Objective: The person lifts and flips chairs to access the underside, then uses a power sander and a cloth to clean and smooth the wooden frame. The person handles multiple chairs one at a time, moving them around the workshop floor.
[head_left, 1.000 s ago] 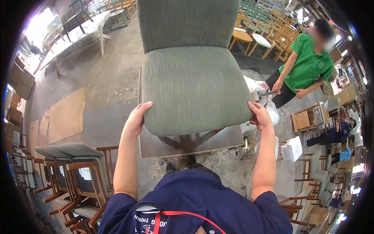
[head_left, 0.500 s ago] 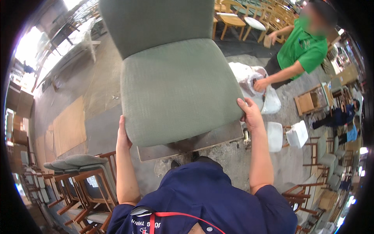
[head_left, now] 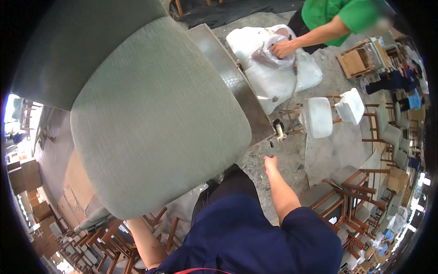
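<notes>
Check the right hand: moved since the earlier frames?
Yes. Against the dark board's lower-right corner, the right hand has come back toward the navy shirt, off the grey-green upholstered chair.

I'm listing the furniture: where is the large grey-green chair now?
In the head view, the large grey-green chair fills much of the left half, partly covering the dark platform and left of the right hand.
</notes>
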Tool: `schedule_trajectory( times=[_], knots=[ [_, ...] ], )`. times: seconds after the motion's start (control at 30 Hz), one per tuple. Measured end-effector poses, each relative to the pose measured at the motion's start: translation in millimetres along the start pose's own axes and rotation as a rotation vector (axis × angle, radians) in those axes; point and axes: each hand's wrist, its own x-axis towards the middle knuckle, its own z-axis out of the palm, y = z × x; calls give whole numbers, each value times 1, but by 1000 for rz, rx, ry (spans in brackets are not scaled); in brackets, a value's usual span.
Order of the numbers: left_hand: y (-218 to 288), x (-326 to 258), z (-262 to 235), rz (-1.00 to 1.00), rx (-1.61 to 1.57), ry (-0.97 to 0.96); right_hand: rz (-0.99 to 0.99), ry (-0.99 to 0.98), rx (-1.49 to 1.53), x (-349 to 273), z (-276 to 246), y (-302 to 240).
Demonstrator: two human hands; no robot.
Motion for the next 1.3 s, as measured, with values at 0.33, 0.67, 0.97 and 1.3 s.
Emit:
schedule_trajectory(
  times=[0.33, 0.67, 0.97, 1.3],
  knots=[
    [14, -22, -20, 189, 93, 22, 246, -225, 815, -19, 19, -41],
    [-41, 31, -55, 498, 104, -223, -1401, -461, 417, -215, 63, -255],
    [-22, 111, -23, 1042, 72, -468, -1622, 383, 475, -152, 132, -304],
    [8, 127, 78, 1189, -93, -251, -1535, 330, 604, -170, 191, -408]
  ],
)
